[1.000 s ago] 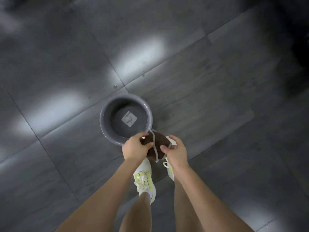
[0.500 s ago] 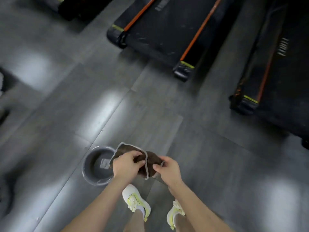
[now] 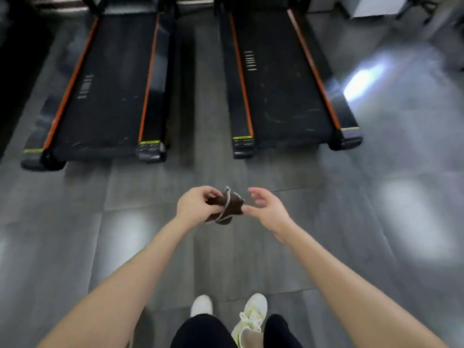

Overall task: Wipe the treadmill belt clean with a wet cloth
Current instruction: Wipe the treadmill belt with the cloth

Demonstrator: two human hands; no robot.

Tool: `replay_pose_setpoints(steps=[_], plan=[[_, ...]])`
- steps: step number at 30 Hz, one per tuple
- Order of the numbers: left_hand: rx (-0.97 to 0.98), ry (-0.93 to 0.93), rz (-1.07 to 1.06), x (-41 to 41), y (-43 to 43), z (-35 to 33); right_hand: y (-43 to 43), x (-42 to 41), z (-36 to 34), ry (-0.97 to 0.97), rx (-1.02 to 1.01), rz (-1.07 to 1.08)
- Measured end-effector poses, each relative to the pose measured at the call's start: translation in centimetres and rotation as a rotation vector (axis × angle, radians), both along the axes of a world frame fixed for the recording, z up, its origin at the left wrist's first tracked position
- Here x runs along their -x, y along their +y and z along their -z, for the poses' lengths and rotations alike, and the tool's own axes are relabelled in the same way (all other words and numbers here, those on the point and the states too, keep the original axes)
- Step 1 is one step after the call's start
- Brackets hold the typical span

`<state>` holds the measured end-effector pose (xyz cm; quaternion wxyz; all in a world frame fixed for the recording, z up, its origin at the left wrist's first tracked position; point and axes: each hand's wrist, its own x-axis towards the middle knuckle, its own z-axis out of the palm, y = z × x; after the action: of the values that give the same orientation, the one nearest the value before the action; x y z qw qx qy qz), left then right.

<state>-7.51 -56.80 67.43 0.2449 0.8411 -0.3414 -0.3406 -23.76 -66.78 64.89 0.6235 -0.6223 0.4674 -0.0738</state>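
Cloth [image 3: 226,207] ready, wiping not yet begun — the left hand [image 3: 194,205] clutches the bunched brown fabric in mid-air over the grey floor [image 3: 125,247], the right hand [image 3: 266,209] spread-fingered just beside it, both well short of two mark-streaked treadmill belts [image 3: 283,96] ahead.

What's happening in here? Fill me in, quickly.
A person stands on the grey tiled floor facing two black treadmills with orange side stripes. Their left hand grips a bunched dark brown cloth with pale edging; the right hand is open right beside it. The cloth has not yet touched either treadmill.
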Motion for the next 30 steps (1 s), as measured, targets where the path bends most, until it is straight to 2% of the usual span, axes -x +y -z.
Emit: replay_pose_setpoints(steps=[6, 8, 11, 13, 17, 26, 30], plan=[[0.164, 0.131, 0.350, 5.6, -14.6, -5.7, -12.7, 6.9, -3.8, -0.092, 0.075, -0.056], [0.230, 0.161, 0.418, 6.9, -19.6, -7.0, -16.5, 8.5, -4.8, -0.148, 0.106, 0.033], [0.296, 0.217, 0.344, 7.6, -27.3, -7.6, -22.9, 11.5, -4.8, -0.087, 0.239, 0.240], [0.329, 0.174, 0.258, 7.2, -32.7, -6.6, -27.7, 13.9, -4.8, 0.008, 0.327, 0.320], [0.316, 0.173, 0.160, 7.4, -42.7, -4.5, -36.9, 19.1, -5.7, 0.152, 0.374, 0.491], [0.194, 0.154, 0.221, 14.0, -63.4, -2.7, -57.0, 29.3, -5.7, 0.142, 0.323, 0.690], [0.212, 0.111, 0.202, 17.7, -72.5, -1.7, -66.5, 33.3, -5.0, 0.109, 0.306, 0.663]])
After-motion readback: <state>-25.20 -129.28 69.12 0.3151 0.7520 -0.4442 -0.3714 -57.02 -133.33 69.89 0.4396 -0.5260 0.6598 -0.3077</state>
